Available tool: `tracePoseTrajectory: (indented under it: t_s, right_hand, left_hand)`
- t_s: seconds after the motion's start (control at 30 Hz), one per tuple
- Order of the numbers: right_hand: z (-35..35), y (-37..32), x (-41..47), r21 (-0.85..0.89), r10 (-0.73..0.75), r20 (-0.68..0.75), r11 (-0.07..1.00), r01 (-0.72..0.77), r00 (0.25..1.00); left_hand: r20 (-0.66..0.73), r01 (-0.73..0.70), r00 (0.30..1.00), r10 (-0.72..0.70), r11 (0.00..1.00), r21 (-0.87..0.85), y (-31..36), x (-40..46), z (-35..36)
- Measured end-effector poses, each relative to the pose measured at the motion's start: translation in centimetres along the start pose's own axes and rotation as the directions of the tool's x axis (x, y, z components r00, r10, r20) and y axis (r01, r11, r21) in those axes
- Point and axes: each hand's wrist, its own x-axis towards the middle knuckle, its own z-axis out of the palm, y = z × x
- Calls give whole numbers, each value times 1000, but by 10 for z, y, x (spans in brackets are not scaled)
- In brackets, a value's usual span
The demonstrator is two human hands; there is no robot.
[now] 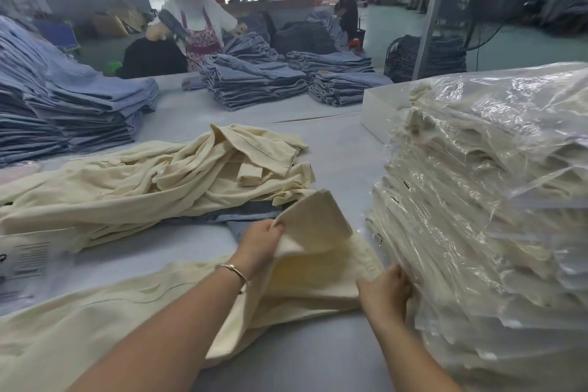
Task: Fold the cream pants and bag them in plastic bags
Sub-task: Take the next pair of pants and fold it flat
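Pinching cream pants (305, 267) — left hand (259, 243) lifts a fold, right hand (386, 291) grips; tag (25, 256) print unreadable.

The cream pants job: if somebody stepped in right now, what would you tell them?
Left hand pinches a raised flap of the cream pants mid-fold. Right hand holds their right edge beside the bagged stack.
Done: many pairs bagged and stacked at right.
Left: finish this fold, bag it, then work through the unfolded cream pile behind. Loose bags are not clearly visible.
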Motion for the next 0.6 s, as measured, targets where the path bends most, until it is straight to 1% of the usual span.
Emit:
tracePoseTrajectory:
  t_s: [0.07, 0.1, 0.13, 0.17, 0.23, 0.27, 0.3, 0.37, 0.4, 0.43, 0.47, 0.5, 0.53, 0.57, 0.6]
  right_hand:
    - [3, 1, 3, -10, 86, 74, 996, -85, 994]
    - [1, -1, 7, 16, 149, 132, 988, -152, 980]
    - [-2, -2, 11, 66, 196, 204, 975, -213, 959]
    - [-4, 0, 14, 150, 211, 279, 954, -260, 937]
    - [-5, 4, 9, 309, 159, 408, 903, -300, 899]
    - [-4, 6, 6, 395, 110, 419, 871, -290, 901]
    - [-3, 9, 5, 489, 42, 389, 838, -245, 920]
    - [-7, 5, -1, 660, -74, 283, 739, -138, 956]
    - [-9, 2, -1, 729, -85, 241, 673, -123, 967]
    - [-11, -2, 1, 780, -49, 241, 604, -163, 969]
    - [-14, -6, 4, 808, 8, 279, 538, -240, 960]
    - [-16, -9, 6, 804, 64, 328, 506, -314, 942]
    - [-18, -11, 7, 775, 107, 359, 519, -360, 927]
    - [-18, -9, 8, 742, 137, 360, 558, -373, 923]
    - [-17, -6, 9, 724, 154, 339, 587, -362, 928]
  left_hand:
    - [-10, -18, 1000, 18, 999, -30, 3, 11, -19]
    - [-27, -40, 999, 39, 998, -47, 7, 16, -28]
    - [-46, -70, 997, 67, 996, -60, 12, 20, -38]
    - [-60, -104, 993, 99, 992, -75, 18, 23, -47]
    - [-73, -172, 984, 165, 980, -102, 32, 30, -65]
    - [-75, -213, 976, 206, 973, -94, 40, 32, -73]
    - [-79, -253, 966, 248, 965, -67, 47, 34, -79]
    - [-103, -334, 936, 337, 941, 45, 60, 36, -88]
    - [-126, -387, 906, 404, 912, 135, 64, 34, -89]
    - [-164, -449, 854, 493, 859, 246, 67, 31, -87]
    - [-202, -511, 774, 600, 780, 362, 67, 26, -82]
    - [-211, -570, 667, 715, 671, 473, 64, 17, -72]
    - [-162, -629, 562, 811, 546, 554, 59, 5, -57]
    - [-58, -683, 493, 868, 427, 593, 48, -7, -38]
    - [75, -731, 467, 881, 336, 594, 35, -17, -16]
